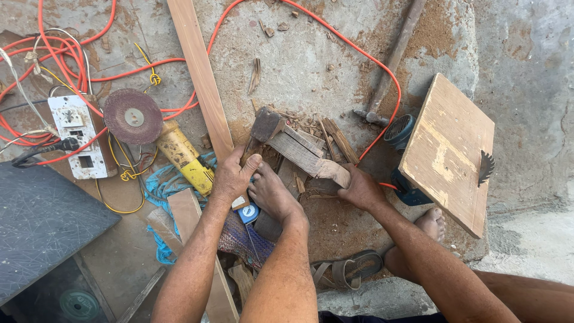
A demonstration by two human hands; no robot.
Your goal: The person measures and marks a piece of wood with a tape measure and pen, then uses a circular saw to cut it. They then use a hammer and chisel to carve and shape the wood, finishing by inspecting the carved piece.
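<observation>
Here, right hand (pixel 360 190) around adze handle (pixel 305 154)

The long plank (pixel 200 78) runs off the top edge, and its lower stretch is hidden under the left hand (pixel 230 179). The orange cable (pixel 335 36) leaves at the upper left. The saw blade (pixel 485 167) shows only teeth past the board (pixel 448 149). The right hand (pixel 360 190) covers the axe handle's (pixel 308 158) end.

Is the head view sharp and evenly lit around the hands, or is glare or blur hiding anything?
Head view: even daylight, soft shadows, no glare; left hand, right hand and adze sharp; mild wide-angle bending at edges.
</observation>
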